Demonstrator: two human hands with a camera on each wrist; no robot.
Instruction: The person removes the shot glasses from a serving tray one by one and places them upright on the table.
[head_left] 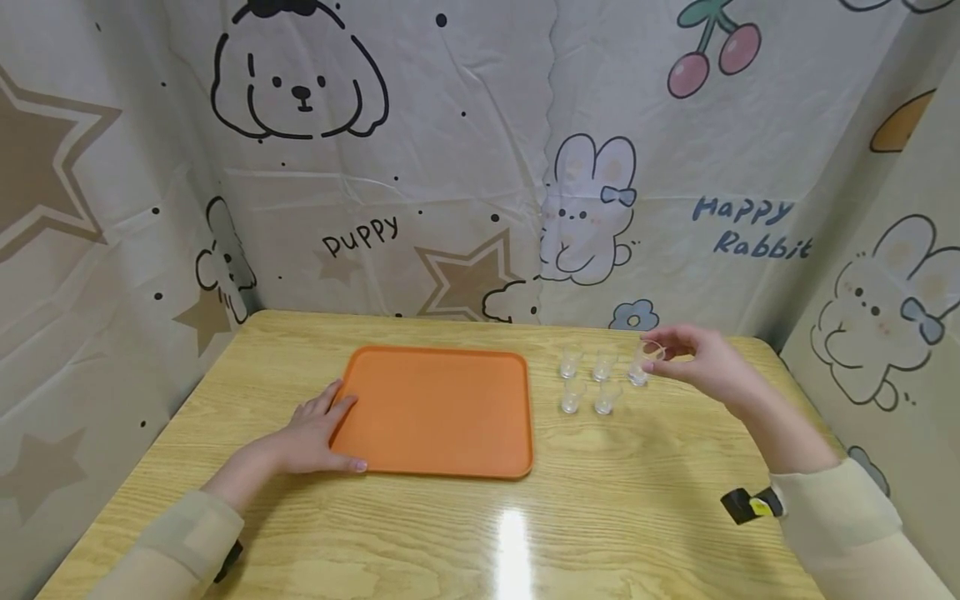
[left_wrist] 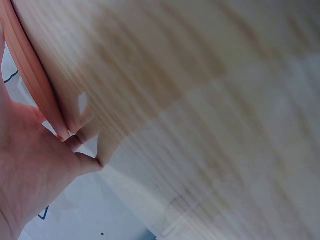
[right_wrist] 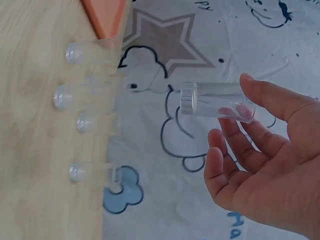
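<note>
A small clear glass (right_wrist: 210, 99) is pinched near its rim between the thumb and fingers of my right hand (head_left: 693, 360). It is held over the table's back right, its thick base pointing down. Close by, several matching glasses (head_left: 570, 398) stand upright in two short rows; in the head view the held one overlaps the rightmost. My left hand (head_left: 311, 433) rests spread at the left side of an orange tray (head_left: 435, 412). Its fingers lie along the left rim, and the thumb touches the near left corner. The tray lies flat with nothing on it.
The wooden table (head_left: 420, 533) carries the tray at its middle and the glasses to the right of it. A printed cloth (head_left: 450, 167) hangs behind the far edge and along both sides. Dark bands (head_left: 750, 505) sit at the sleeves.
</note>
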